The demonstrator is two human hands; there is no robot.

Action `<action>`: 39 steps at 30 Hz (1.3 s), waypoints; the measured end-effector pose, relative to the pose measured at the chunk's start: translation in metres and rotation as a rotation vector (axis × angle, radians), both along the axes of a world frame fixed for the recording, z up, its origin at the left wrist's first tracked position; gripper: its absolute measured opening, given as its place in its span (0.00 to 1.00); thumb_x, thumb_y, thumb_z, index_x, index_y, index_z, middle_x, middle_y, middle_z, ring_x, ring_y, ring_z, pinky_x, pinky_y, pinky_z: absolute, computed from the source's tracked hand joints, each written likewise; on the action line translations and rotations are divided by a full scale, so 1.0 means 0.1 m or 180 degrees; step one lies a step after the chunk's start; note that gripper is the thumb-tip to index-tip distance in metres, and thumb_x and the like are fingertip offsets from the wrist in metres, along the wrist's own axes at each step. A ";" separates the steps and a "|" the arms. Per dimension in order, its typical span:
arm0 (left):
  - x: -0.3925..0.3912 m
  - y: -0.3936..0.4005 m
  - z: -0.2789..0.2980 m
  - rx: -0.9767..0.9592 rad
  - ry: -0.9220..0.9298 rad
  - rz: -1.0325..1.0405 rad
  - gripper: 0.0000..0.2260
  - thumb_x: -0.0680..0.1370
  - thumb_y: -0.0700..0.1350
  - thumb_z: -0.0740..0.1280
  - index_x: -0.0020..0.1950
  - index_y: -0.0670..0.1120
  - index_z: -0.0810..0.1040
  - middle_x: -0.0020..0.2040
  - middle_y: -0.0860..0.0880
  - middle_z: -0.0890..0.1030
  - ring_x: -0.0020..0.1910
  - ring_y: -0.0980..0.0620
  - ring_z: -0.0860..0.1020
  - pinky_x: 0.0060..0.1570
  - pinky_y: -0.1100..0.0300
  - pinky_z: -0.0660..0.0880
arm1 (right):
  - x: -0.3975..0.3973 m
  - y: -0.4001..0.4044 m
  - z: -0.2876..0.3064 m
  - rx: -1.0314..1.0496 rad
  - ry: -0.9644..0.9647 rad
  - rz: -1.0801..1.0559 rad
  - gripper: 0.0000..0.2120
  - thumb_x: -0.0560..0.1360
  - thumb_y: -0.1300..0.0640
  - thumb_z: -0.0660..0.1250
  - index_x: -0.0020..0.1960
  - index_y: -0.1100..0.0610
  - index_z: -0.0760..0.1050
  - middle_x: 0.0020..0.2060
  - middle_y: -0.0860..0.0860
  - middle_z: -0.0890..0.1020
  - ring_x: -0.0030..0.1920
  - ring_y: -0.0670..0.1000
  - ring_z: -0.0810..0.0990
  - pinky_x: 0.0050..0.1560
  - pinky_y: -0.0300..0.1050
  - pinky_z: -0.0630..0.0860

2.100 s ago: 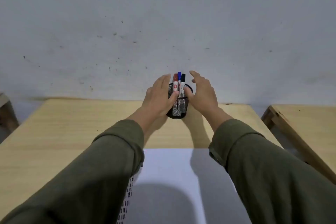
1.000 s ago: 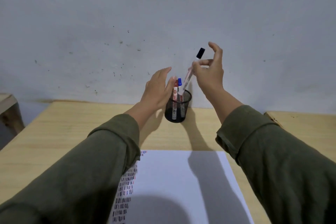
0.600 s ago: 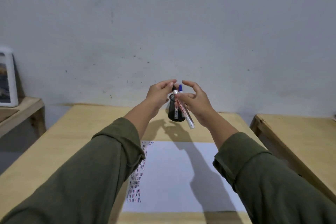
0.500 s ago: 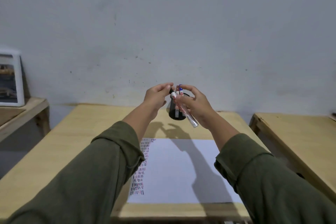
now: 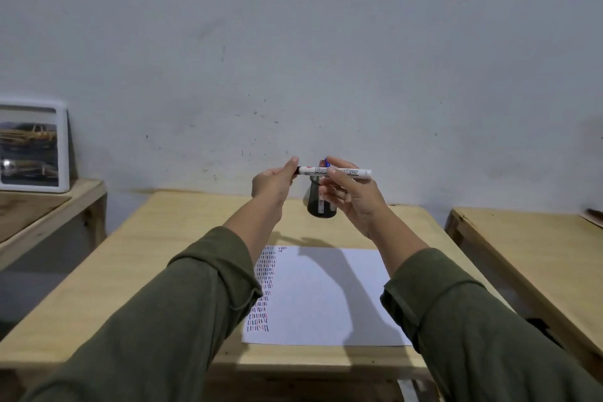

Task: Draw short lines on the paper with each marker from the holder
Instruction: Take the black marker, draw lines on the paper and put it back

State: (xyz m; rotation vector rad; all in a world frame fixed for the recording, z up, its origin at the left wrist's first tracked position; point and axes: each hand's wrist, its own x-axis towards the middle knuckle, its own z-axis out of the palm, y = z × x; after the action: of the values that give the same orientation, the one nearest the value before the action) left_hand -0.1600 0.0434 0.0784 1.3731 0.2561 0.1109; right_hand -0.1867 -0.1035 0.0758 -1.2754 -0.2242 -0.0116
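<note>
A white-barrelled marker (image 5: 339, 172) is held level in the air, above and in front of the black mesh holder (image 5: 320, 203), by both hands. The right hand (image 5: 350, 193) is closed on the middle of the barrel, thumb and fingers pinched around it; the bare end of the barrel projects to the right. The left hand (image 5: 275, 182) is pinched on the black cap (image 5: 297, 170) at the marker's left end; cap and barrel are seen together, with no gap visible. The holder is seen upright on the wooden table (image 5: 137, 258) near its far edge, partly hidden by the right hand; a blue marker tip (image 5: 326, 161) is visible just behind the fingers. A sheet of white paper (image 5: 326, 297) is laid flat on the near part of the table, below the hands and well apart from them. Columns of short lines (image 5: 263, 287) are noted along its left edge, partly covered by the left sleeve (image 5: 182, 313)
</note>
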 end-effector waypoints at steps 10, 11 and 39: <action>-0.06 -0.01 -0.06 -0.0829 -0.0344 -0.0910 0.07 0.79 0.48 0.61 0.53 0.51 0.78 0.48 0.57 0.80 0.55 0.59 0.75 0.52 0.60 0.68 | 0.03 0.11 -0.05 0.0578 0.0132 0.0117 0.06 0.77 0.58 0.64 0.52 0.58 0.77 0.34 0.52 0.83 0.32 0.46 0.81 0.38 0.37 0.78; -0.05 -0.01 -0.07 -0.0900 -0.0405 -0.0970 0.08 0.80 0.47 0.60 0.54 0.52 0.78 0.49 0.58 0.80 0.55 0.60 0.75 0.51 0.61 0.68 | 0.04 0.11 -0.06 0.0614 0.0151 0.0139 0.07 0.77 0.58 0.64 0.52 0.58 0.77 0.34 0.52 0.83 0.32 0.46 0.81 0.39 0.37 0.79; 0.03 0.39 -0.27 -0.0710 0.0456 0.0034 0.14 0.79 0.45 0.59 0.35 0.50 0.76 0.37 0.56 0.77 0.35 0.64 0.76 0.33 0.67 0.63 | 0.13 0.54 -0.38 -0.0290 -0.0201 0.0356 0.07 0.78 0.62 0.62 0.49 0.58 0.79 0.36 0.56 0.81 0.36 0.49 0.82 0.47 0.41 0.79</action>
State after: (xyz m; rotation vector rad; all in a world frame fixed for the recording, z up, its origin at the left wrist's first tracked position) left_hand -0.1571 0.0821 0.0513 1.1592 0.3845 -0.0076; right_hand -0.1737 -0.0491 0.0380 -1.3527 -0.3534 0.0548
